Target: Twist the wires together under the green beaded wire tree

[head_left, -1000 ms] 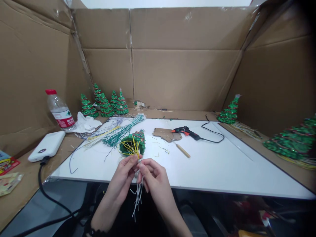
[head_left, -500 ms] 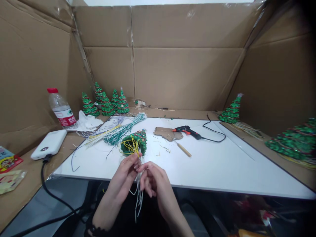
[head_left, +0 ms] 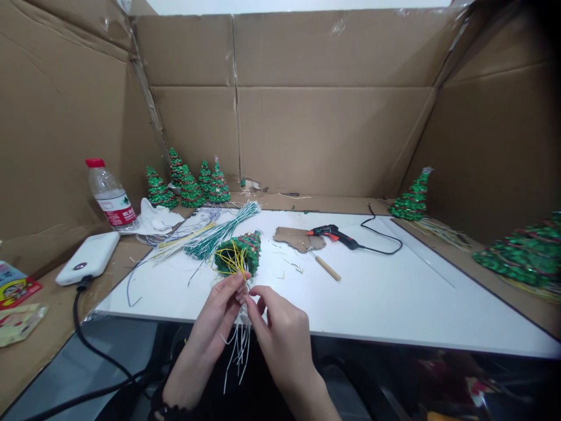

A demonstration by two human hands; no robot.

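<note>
A small green Christmas tree ornament (head_left: 252, 248) lies on its side, its hollow base turned toward me. Yellow and white wires (head_left: 234, 257) come out of that base and run down to my hands. My left hand (head_left: 222, 307) is closed around the wire bundle just below the base. Thumb and fingers of my right hand (head_left: 276, 318) pinch at the same bundle, right beside the left fingertips; which strand they grip is too small to tell. Loose white wire ends (head_left: 239, 356) hang below both hands, past the table edge.
A glue gun (head_left: 335, 235) rests by torn cardboard (head_left: 298, 237) and a wooden-handled awl (head_left: 326, 267). Green wire bundles (head_left: 223, 231) lie behind the ornament. A bottle (head_left: 111, 196) and power bank (head_left: 87, 257) stand left. More trees (head_left: 190, 187) stand at the back.
My right hand has turned over, its back now toward me, and its fingers have closed into a pinch on the wires. The hanging wire ends have swung left and spread.
</note>
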